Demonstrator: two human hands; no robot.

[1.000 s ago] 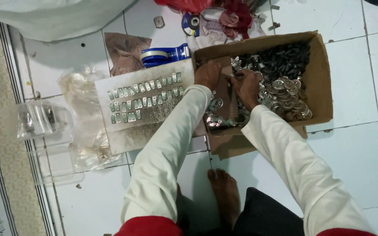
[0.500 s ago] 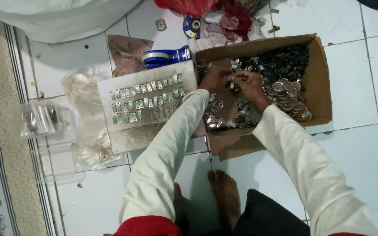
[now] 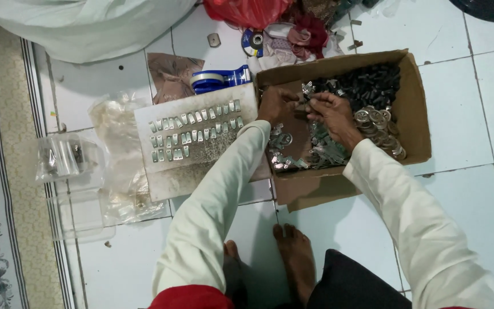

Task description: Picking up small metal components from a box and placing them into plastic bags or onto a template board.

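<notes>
Both hands in cardboard box (image 3: 413, 123): left hand (image 3: 275, 104) and right hand (image 3: 331, 111) meet over small metal parts (image 3: 321, 150). White board (image 3: 201, 140) alongside, clips in rows.

Metal parts (image 3: 338, 143) crowd my box (image 3: 415, 114). The board (image 3: 201, 166) blocks the left. Bare tiles (image 3: 470, 63) lie open on the right.

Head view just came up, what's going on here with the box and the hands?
A person on a tiled floor has both hands in a cardboard box of small metal parts. The left hand and right hand meet over the parts, pinching a small piece between them. Beside the box, a white board carries rows of metal clips. A blue tape dispenser lies behind it.
</notes>
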